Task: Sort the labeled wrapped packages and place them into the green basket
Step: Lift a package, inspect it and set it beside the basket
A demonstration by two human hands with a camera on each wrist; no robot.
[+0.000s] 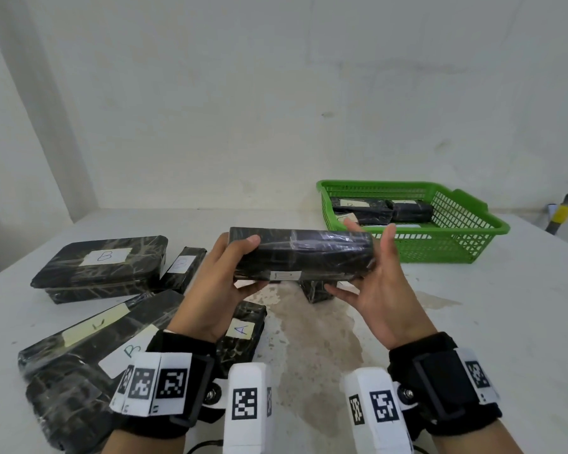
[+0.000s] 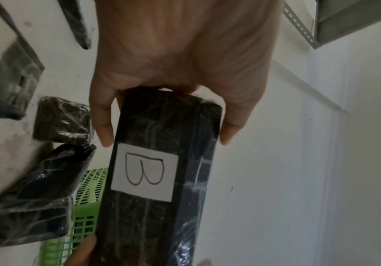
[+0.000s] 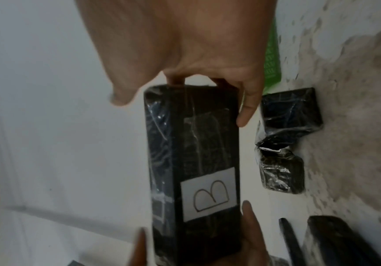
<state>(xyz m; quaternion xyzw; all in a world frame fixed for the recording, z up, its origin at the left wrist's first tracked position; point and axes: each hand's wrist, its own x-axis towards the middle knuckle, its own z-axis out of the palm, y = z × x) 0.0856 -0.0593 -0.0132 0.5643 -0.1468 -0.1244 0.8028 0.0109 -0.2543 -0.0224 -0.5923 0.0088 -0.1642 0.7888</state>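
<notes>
Head view: both hands' fingers (image 1: 248,240) grip package (image 1: 300,253) ends, long axis left-right.

**B package held up; more on the table, some already in the basket**

I see a long black plastic-wrapped package (image 1: 300,253) raised level above the table, gripped at both ends. Its white label (image 2: 144,172) faces away from me and reads B in the wrist views.

The green basket (image 1: 466,237) stands at the far right of the table, with dark wrapped packages (image 1: 381,209) lying flat inside.

To my left lie a large flat package labelled B (image 1: 102,267), a small one (image 1: 181,268) just beside it, two long overlapping ones (image 1: 89,348) near me, and one labelled A (image 1: 241,332). A small black package (image 1: 315,290) lies under the raised one.
</notes>
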